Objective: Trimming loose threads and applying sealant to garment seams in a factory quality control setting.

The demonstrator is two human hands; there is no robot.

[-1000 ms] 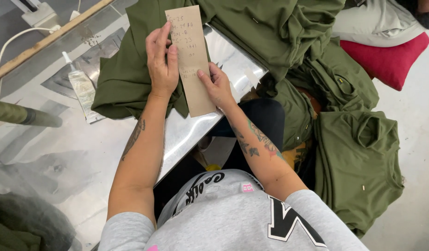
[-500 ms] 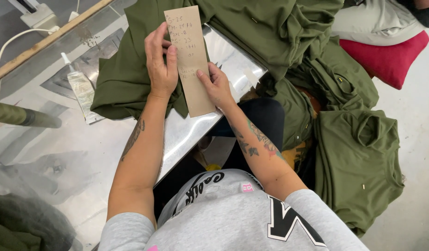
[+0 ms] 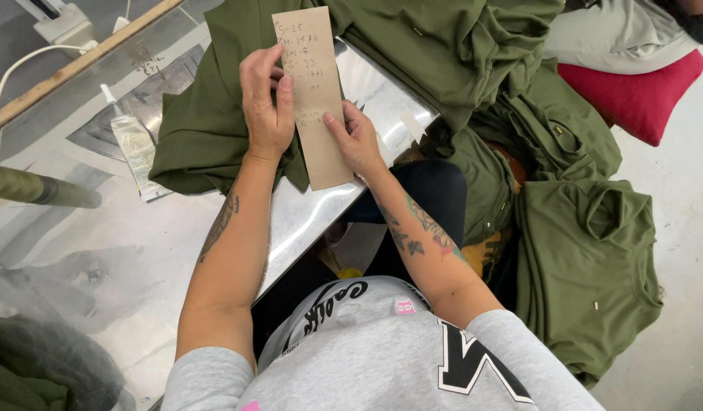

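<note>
Cardboard strip (image 3: 315, 91), tan and long with handwritten lines on it, sits between my two hands over the near corner of the shiny metal table (image 3: 306, 217), its top end reaching up over the green cloth. My left hand (image 3: 266, 103) is curled around the strip's left edge, thumb and fingers closed on it near the middle. My right hand (image 3: 357, 141) is half open against the lower right part of the strip, fingers pressed flat on its face, so both hands have hold of it. Under and behind the strip I see an olive green garment (image 3: 203, 122) spread on the table, and a bigger heap of the same green clothing (image 3: 450, 46) spills off the table's far right edge, crowding the strip's right side. More green shirts (image 3: 587, 259) lie stacked low on the right beside my knee. On the tabletop to the left lies a small clear tube with a pointed nozzle (image 3: 131, 141), just beside the garment's edge, and a white cable (image 3: 17, 68) loops near a wooden strip (image 3: 85, 61) along the far edge. A red cushion (image 3: 633, 95) shows at the upper right, well apart from my hands. A dark green roll (image 3: 39, 189) lies at the left edge.
</note>
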